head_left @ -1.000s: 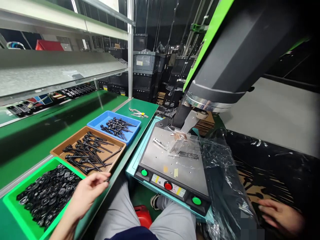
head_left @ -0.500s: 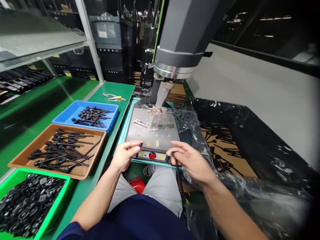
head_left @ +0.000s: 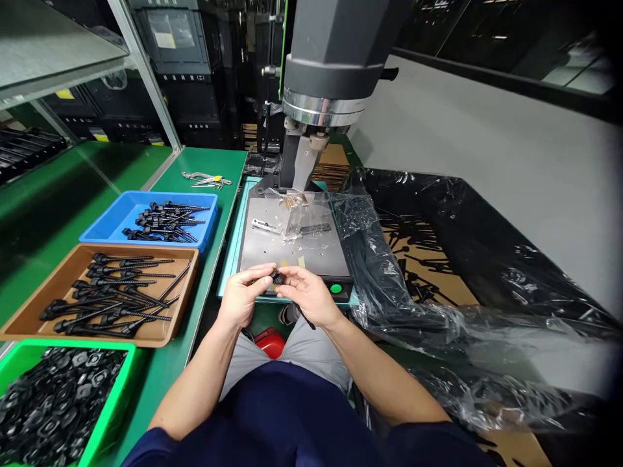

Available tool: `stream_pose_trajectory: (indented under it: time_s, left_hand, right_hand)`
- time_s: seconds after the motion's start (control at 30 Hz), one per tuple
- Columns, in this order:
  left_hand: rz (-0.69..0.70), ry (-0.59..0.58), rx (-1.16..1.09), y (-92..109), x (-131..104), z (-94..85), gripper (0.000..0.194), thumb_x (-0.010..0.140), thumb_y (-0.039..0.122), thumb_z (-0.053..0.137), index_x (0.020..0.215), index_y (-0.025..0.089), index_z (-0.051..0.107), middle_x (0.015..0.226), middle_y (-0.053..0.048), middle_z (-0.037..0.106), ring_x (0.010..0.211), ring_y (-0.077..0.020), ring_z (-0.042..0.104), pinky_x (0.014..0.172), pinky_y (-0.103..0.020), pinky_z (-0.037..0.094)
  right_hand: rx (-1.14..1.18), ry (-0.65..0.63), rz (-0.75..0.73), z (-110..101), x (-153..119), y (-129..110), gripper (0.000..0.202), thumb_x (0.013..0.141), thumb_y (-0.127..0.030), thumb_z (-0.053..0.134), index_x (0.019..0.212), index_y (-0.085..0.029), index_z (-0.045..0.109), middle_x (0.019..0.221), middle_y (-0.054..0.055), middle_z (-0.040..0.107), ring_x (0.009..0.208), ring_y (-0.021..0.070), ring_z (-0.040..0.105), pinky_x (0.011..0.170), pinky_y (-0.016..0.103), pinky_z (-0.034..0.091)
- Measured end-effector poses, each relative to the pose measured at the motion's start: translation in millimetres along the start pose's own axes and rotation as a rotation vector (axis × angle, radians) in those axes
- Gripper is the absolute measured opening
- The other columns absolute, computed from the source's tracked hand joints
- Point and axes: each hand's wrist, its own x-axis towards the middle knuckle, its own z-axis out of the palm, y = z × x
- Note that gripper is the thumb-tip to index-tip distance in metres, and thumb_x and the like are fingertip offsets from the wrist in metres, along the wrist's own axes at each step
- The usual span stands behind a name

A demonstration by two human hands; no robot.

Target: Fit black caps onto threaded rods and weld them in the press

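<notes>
My left hand is closed, pinching a small black plastic part between thumb and fingertips. Opposite it, my right hand is closed around a thin black rod, whose lower end sticks out beneath the palm. The fingertips of both hands meet at the small part, and the rod's upper end is hidden there. Both hands are over the front edge of a grey metal machine plate. Beyond them, a clear guard stands below the machine's grey head.
On the green bench at left are a blue tray and a brown tray of black rods, plus a green bin of small black parts. Pliers lie behind. A plastic-lined box holds rods at right. A green button shows.
My right hand has moved left and inward to meet my left hand, which stays nearly in place. The rod now shows below my right hand. The view has shifted slightly.
</notes>
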Motion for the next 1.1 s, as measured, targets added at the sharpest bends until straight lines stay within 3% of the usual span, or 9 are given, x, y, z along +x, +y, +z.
stream_pose_trajectory:
  time_s: [0.27,0.4,0.53,0.77,0.93,1.1]
  left_hand:
    - [-0.023,-0.007,0.000,-8.4,-1.1,-1.4,0.024,0.064,0.030,0.085,0.085,0.019,0.080,0.107,-0.012,0.075,0.107,-0.0291,0.068,0.097,-0.044,0.053]
    - [-0.040,-0.008,0.015,-12.7,0.2,-4.5,0.024,0.064,0.030,0.085,0.084,0.019,0.079,0.107,-0.011,0.076,0.107,-0.0288,0.068,0.101,-0.046,0.050]
    - [-0.037,-0.016,0.053,-12.9,2.1,-7.2,0.023,0.064,0.031,0.085,0.083,0.018,0.079,0.106,-0.012,0.076,0.106,-0.0288,0.068,0.102,-0.047,0.049]
    - [0.015,-0.030,0.222,-6.2,1.2,-9.0,0.023,0.068,0.035,0.082,0.084,0.019,0.079,0.103,-0.011,0.076,0.103,-0.0278,0.069,0.101,-0.047,0.050]
    - [0.067,-0.078,0.284,-12.5,0.5,-8.5,0.023,0.073,0.034,0.079,0.092,0.021,0.079,0.113,-0.010,0.074,0.110,-0.0264,0.067,0.103,-0.045,0.050]
    - [0.098,-0.092,0.290,-36.5,-3.2,0.0,0.036,0.077,0.033,0.075,0.111,0.023,0.074,0.131,-0.010,0.065,0.124,-0.0263,0.059,0.109,-0.043,0.046]
  right_hand:
    - [-0.093,0.149,0.016,3.5,-0.8,7.5,0.042,0.069,-0.033,0.082,0.105,-0.019,0.065,0.092,0.004,0.072,0.080,0.0191,0.071,0.074,0.035,0.060]
    - [-0.199,0.169,-0.015,3.8,-1.5,12.9,0.030,0.074,-0.034,0.077,0.097,-0.018,0.067,0.078,0.002,0.070,0.070,0.0167,0.069,0.066,0.032,0.059]
    - [-0.278,0.183,-0.078,3.1,-4.3,21.5,0.026,0.079,-0.032,0.071,0.101,-0.020,0.069,0.078,0.001,0.070,0.066,0.0160,0.068,0.057,0.028,0.056]
    - [-0.617,0.292,-0.279,2.3,-7.0,27.7,0.016,0.085,-0.029,0.066,0.100,-0.025,0.073,0.100,0.007,0.075,0.089,0.0236,0.070,0.088,0.040,0.056]
    - [-0.383,0.241,-0.185,0.3,-1.7,33.1,0.021,0.082,-0.032,0.068,0.101,-0.023,0.071,0.088,0.005,0.074,0.080,0.0216,0.070,0.077,0.038,0.060]
    - [-0.268,0.317,-0.117,-8.9,3.6,43.1,0.026,0.079,-0.035,0.070,0.101,-0.022,0.068,0.091,0.005,0.072,0.082,0.0205,0.068,0.073,0.034,0.059]
